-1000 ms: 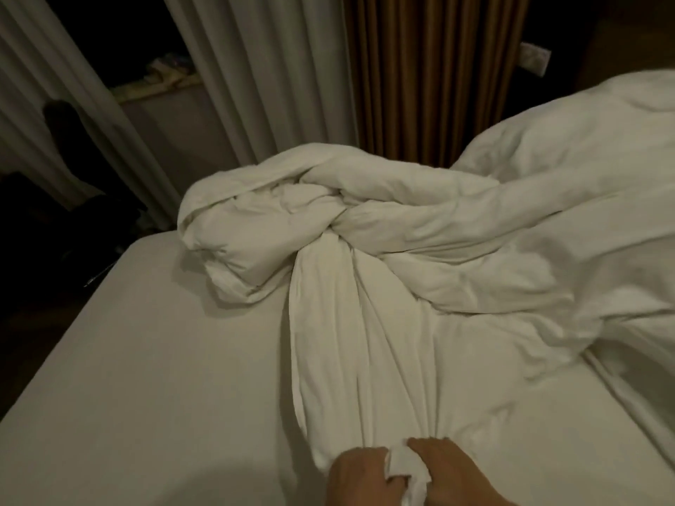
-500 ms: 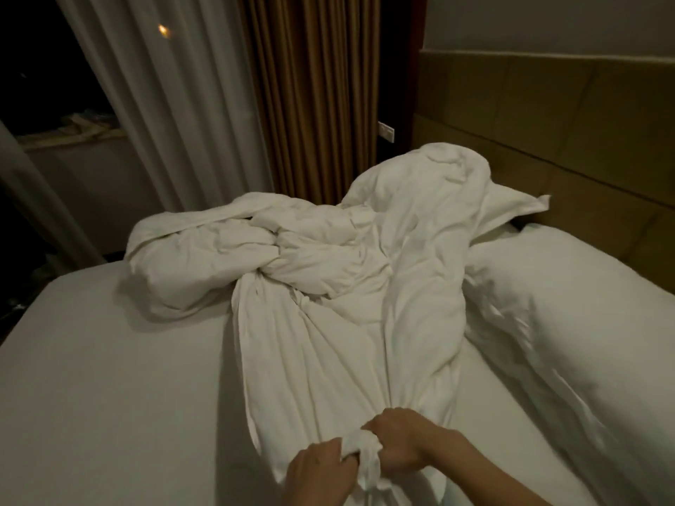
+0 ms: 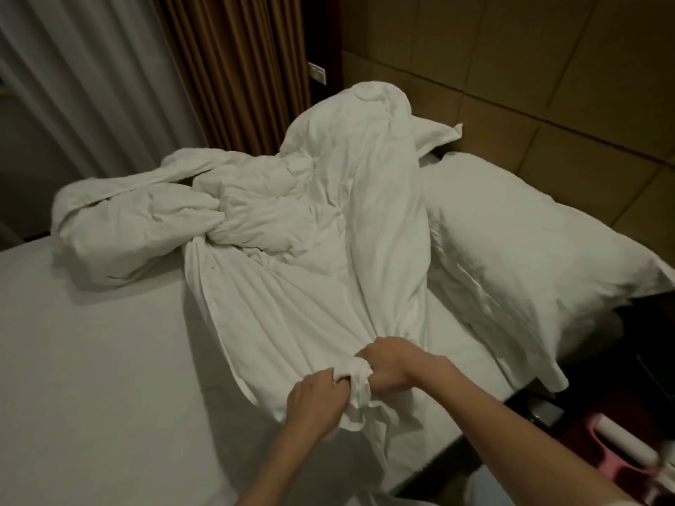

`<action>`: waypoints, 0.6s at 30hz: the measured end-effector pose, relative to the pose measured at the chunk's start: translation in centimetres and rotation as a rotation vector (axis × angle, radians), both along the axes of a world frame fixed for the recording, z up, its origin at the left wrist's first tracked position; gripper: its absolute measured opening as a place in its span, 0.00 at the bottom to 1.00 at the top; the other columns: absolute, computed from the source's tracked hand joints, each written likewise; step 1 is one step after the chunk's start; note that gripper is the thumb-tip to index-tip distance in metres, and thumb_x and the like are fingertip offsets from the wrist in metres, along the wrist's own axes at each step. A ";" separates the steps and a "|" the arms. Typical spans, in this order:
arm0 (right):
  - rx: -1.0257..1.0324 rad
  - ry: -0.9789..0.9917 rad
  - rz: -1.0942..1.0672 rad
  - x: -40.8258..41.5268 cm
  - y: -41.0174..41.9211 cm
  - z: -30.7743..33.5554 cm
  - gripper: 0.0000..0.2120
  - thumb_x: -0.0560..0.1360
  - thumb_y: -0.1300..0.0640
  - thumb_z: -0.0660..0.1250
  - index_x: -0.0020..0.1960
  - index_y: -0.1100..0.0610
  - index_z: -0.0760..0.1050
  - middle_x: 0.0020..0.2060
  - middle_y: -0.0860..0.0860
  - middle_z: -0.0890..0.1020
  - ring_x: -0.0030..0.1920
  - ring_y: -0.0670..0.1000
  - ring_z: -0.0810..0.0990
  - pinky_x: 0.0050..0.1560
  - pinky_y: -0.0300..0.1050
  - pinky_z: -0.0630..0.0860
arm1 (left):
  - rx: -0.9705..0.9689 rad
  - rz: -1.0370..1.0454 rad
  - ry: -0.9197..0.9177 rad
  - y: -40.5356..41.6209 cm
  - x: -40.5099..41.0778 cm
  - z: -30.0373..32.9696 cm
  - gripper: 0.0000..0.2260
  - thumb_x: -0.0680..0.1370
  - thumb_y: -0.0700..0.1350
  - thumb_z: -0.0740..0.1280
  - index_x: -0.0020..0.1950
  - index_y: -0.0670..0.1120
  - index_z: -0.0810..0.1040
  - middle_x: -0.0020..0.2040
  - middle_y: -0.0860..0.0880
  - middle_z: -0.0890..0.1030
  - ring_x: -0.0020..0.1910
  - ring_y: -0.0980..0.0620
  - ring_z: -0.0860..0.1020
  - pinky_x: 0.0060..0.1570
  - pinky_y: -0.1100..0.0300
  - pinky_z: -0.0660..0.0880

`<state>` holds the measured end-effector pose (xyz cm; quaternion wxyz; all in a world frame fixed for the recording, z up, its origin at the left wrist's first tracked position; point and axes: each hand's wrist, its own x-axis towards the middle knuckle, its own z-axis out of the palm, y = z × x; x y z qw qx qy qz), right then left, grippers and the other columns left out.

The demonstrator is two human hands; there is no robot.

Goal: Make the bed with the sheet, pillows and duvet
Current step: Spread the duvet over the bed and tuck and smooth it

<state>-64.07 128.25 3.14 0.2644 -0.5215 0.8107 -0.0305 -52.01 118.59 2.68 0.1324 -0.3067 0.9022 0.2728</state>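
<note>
A crumpled white duvet (image 3: 292, 228) lies heaped across the bed, bunched toward the far edge and rising in a fold by the headboard. Its near end is gathered into a tight wad. My left hand (image 3: 316, 399) and my right hand (image 3: 387, 367) both grip that wad, side by side, near the bed's front right corner. A white pillow (image 3: 529, 257) lies at the right against the headboard, and a second pillow's corner (image 3: 438, 131) pokes out behind the duvet. The fitted sheet (image 3: 91, 359) covers the mattress smoothly at the left.
A tan padded headboard (image 3: 548, 67) runs along the right. Brown curtains (image 3: 237, 67) and pale sheer curtains (image 3: 91, 67) hang beyond the far side. A dark bedside spot with pink items (image 3: 621, 443) sits at lower right.
The view has swung right and pulled back, bringing the headboard and pillow into sight. Both hands have kept their grip on the gathered duvet end and show further up in the frame.
</note>
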 end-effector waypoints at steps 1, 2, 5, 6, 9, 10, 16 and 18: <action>0.007 -0.001 -0.004 -0.1 1.1 0.2 0.14 0.75 0.43 0.62 0.46 0.54 0.73 0.48 0.56 0.82 0.42 0.56 0.76 0.41 0.45 0.67 | 0.003 -0.021 -0.005 1.0 -0.2 0.2 0.17 0.81 0.50 0.53 0.63 0.46 0.76 0.62 0.45 0.78 0.59 0.44 0.75 0.56 0.57 0.68; 0.015 0.003 -0.005 -0.4 2.5 0.5 0.13 0.75 0.44 0.62 0.44 0.54 0.72 0.47 0.56 0.82 0.41 0.54 0.74 0.41 0.45 0.67 | 0.005 -0.043 -0.004 2.2 -0.5 0.1 0.18 0.81 0.50 0.52 0.63 0.45 0.75 0.62 0.45 0.78 0.59 0.44 0.75 0.55 0.57 0.68; 0.040 0.024 0.008 -2.0 8.1 2.1 0.11 0.74 0.47 0.63 0.38 0.51 0.67 0.44 0.55 0.81 0.39 0.54 0.73 0.40 0.45 0.67 | 0.041 -0.127 -0.012 7.3 -2.1 0.1 0.22 0.80 0.52 0.47 0.64 0.45 0.74 0.63 0.44 0.77 0.60 0.44 0.75 0.56 0.57 0.68; 0.050 0.042 0.010 -2.8 10.3 3.0 0.11 0.73 0.48 0.64 0.36 0.50 0.66 0.43 0.54 0.81 0.38 0.53 0.72 0.39 0.45 0.66 | 0.059 -0.157 0.004 9.6 -2.9 0.4 0.23 0.80 0.52 0.46 0.65 0.44 0.73 0.64 0.44 0.76 0.60 0.44 0.74 0.57 0.58 0.68; 0.046 0.143 -0.001 -5.5 17.5 6.3 0.11 0.70 0.48 0.66 0.35 0.49 0.65 0.34 0.50 0.77 0.36 0.53 0.71 0.35 0.44 0.62 | 0.149 -0.190 0.090 17.0 -5.1 2.9 0.19 0.83 0.48 0.48 0.65 0.42 0.73 0.63 0.43 0.76 0.60 0.44 0.74 0.56 0.59 0.68; 0.021 0.161 -0.008 -6.3 20.0 7.4 0.10 0.69 0.48 0.66 0.35 0.48 0.65 0.33 0.48 0.75 0.37 0.52 0.72 0.37 0.44 0.62 | 0.174 -0.193 0.137 19.2 -5.9 3.8 0.20 0.83 0.49 0.48 0.64 0.43 0.74 0.63 0.43 0.77 0.60 0.44 0.74 0.55 0.59 0.67; -0.770 -0.096 -0.844 -7.4 29.0 5.3 0.21 0.74 0.44 0.60 0.65 0.50 0.71 0.62 0.46 0.72 0.61 0.46 0.68 0.62 0.45 0.63 | 0.232 -0.048 0.291 24.5 -8.3 5.6 0.16 0.81 0.45 0.52 0.57 0.40 0.77 0.58 0.41 0.79 0.57 0.41 0.75 0.54 0.54 0.69; -0.756 -0.849 -1.308 -7.1 27.5 4.0 0.26 0.76 0.41 0.63 0.69 0.53 0.67 0.66 0.51 0.73 0.61 0.50 0.72 0.58 0.47 0.69 | 0.247 -0.002 0.295 24.7 -8.4 5.3 0.16 0.81 0.47 0.52 0.56 0.42 0.77 0.57 0.42 0.79 0.55 0.42 0.75 0.53 0.53 0.69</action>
